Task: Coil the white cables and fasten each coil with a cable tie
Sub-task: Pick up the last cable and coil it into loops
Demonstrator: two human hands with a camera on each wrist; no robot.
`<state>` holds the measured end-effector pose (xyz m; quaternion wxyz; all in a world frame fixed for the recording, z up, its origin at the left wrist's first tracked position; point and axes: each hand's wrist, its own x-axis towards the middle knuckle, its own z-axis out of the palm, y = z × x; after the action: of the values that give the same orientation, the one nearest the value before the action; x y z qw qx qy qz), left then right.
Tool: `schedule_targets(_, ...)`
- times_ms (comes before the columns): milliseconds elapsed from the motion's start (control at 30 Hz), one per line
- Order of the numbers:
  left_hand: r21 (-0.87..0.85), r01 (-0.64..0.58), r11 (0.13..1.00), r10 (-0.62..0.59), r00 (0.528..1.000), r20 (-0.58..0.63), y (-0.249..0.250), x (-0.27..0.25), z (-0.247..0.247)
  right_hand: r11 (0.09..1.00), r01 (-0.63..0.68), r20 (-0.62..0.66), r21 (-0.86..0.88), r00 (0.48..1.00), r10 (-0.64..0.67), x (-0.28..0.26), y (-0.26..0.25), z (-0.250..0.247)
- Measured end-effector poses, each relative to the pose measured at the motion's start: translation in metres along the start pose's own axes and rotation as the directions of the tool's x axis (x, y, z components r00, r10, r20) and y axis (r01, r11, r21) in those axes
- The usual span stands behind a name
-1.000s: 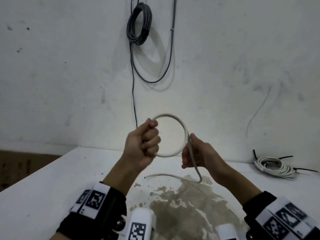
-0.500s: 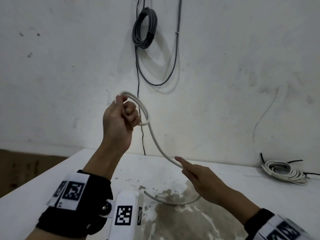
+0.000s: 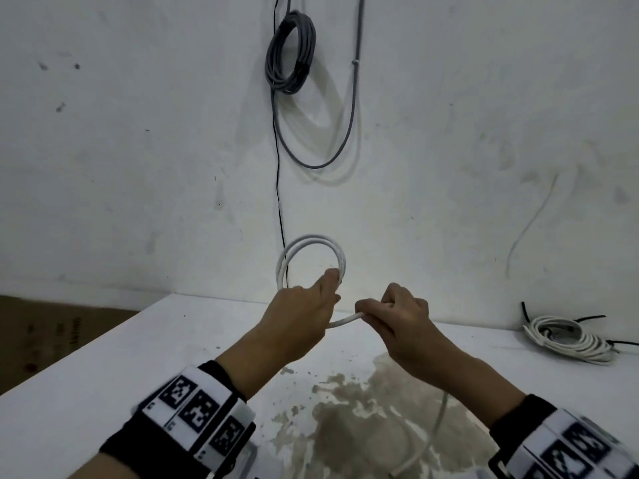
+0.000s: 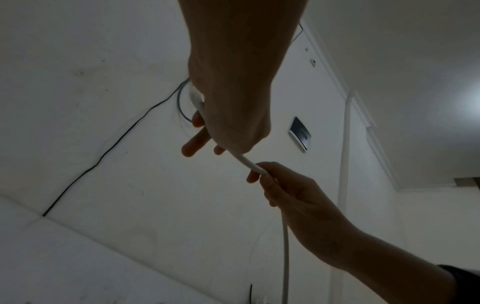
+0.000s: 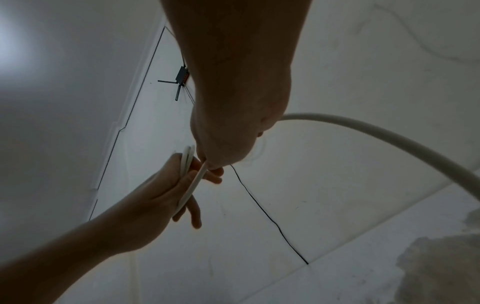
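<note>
Above the table, my left hand [image 3: 328, 288] pinches a small upright coil of white cable [image 3: 311, 252] with two loops showing. The left wrist view shows that hand [image 4: 207, 131] with its fingers partly extended past the cable. My right hand [image 3: 378, 312] sits just to the right and grips the same cable [image 3: 345, 320] where it leaves the coil. From the right fist [image 5: 228, 156] the loose tail [image 5: 389, 139] curves away and drops to the table [image 3: 439, 414]. A finished white coil [image 3: 567, 337] with black ties lies at the far right of the table.
The white table [image 3: 121, 357] has a worn brown patch [image 3: 359, 430] in front of me. On the wall hang a grey cable coil [image 3: 290, 53] and a thin black wire [image 3: 278, 174]. A cardboard box [image 3: 52, 333] stands to the left, beyond the table edge.
My left hand came down from high on the left to the middle, and the coil gained a loop. My right hand, earlier open under the cable, now grips it close to the left hand.
</note>
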<state>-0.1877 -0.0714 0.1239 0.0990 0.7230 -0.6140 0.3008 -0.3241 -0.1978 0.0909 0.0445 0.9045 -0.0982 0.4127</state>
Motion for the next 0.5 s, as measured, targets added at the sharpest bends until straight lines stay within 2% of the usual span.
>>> schedule_targets(233, -0.093, -0.043, 0.995, 0.044, 0.999, 0.011, 0.007, -0.008, 0.011, 0.992, -0.062, -0.036, 0.105, 0.997, 0.067, 0.0, 0.001, 0.002)
schedule_targets(367, -0.067, -0.088, 0.994, 0.087, 0.996, -0.02, 0.011, -0.008, 0.013, 0.986, -0.088, -0.008, 0.14, 0.996, 0.09, -0.001, -0.004, 0.003)
schedule_targets(500, -0.071, -0.085, 0.994, 0.086, 0.996, 0.002, 0.014, -0.008, 0.01, 0.984, -0.092, -0.056, 0.153, 0.993, 0.101, 0.004, -0.003, 0.001)
